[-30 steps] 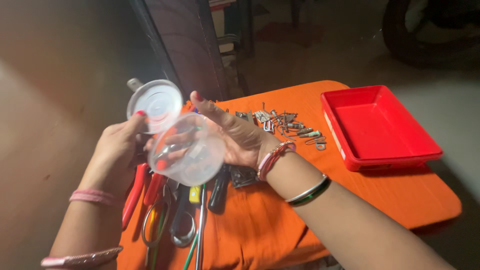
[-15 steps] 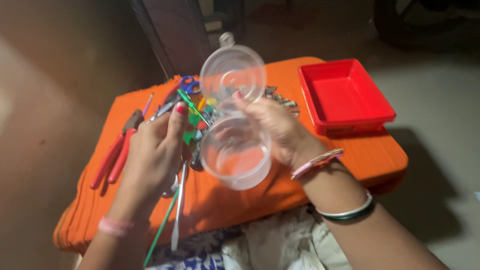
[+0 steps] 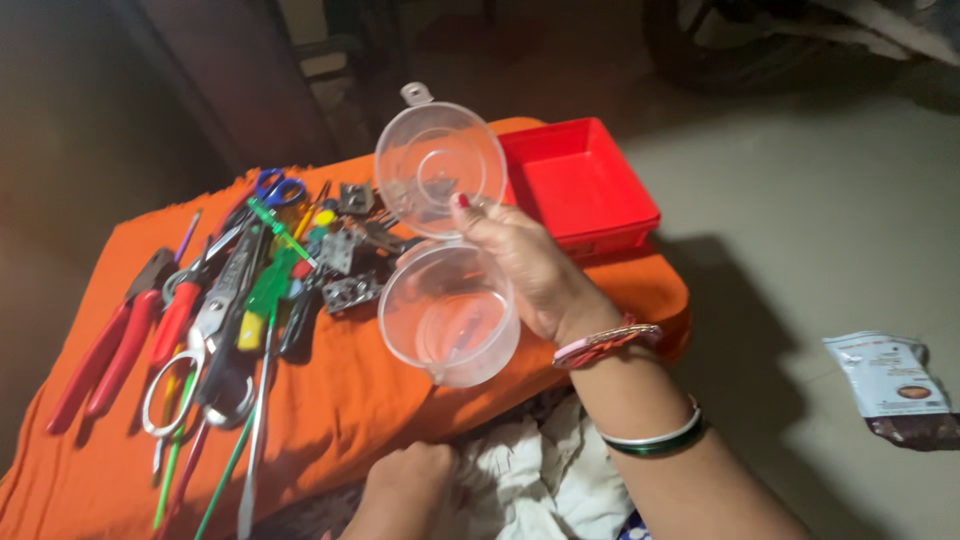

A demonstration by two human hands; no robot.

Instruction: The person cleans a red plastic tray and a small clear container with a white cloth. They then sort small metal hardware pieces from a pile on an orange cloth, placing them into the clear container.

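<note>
Here the right hand (image 3: 530, 265) holds clear, seemingly plastic round container (image 3: 450, 315) and lid (image 3: 440, 165).

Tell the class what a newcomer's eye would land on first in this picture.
The right hand holds a clear tub and its lid up over the middle of an orange cloth. To the left lies a crowded spread of tools, with red pliers outermost. A red tray sits at the cloth's far right corner.
</note>
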